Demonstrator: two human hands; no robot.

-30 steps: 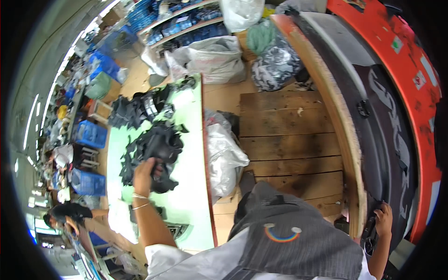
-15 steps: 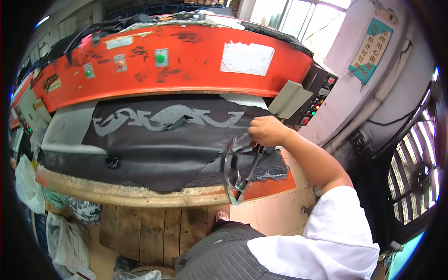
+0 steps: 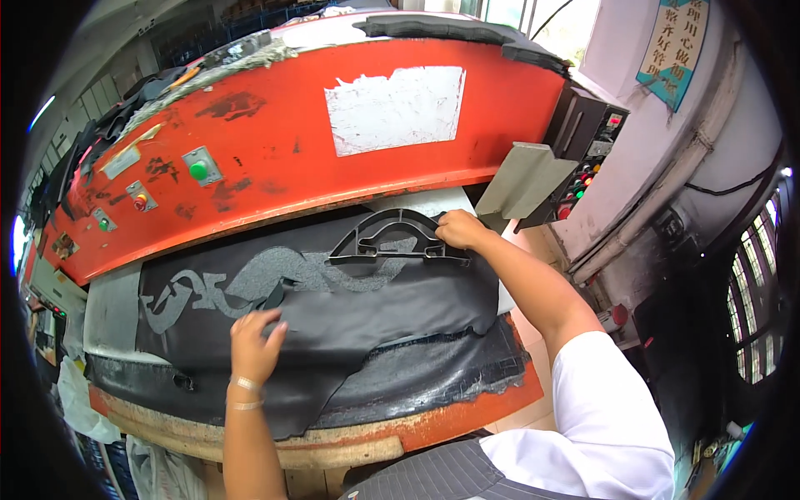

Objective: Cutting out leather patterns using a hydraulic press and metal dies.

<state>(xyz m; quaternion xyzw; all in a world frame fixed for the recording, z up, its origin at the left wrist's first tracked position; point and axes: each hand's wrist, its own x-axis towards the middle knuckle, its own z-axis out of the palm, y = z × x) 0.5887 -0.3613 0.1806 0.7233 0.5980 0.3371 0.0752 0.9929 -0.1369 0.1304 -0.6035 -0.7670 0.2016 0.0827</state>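
My right hand (image 3: 460,230) grips the right end of a black metal cutting die (image 3: 398,235), an arched frame with inner ribs. The die is over the upper right of a black leather sheet (image 3: 367,312), overlapping the cut-out shapes there; whether it touches the sheet I cannot tell. Curved cut-outs (image 3: 275,271) in the leather show a grey speckled surface below. My left hand (image 3: 257,343) is above the sheet at centre left, thumb and fingers apart, holding nothing visible. Just beyond its fingertips lies a small dark leather scrap (image 3: 273,297).
Behind the sheet rises a red press beam (image 3: 283,150) with buttons and a torn white paper (image 3: 396,110). A grey metal plate (image 3: 521,182) and a control box (image 3: 590,158) stand at right. The bed has a worn wooden front edge (image 3: 333,454). Plastic bags (image 3: 87,404) hang at left.
My right hand has brought the die from the sheet's front right corner up over the cut-outs. My left hand has come into view. The whole view has shifted and turned.
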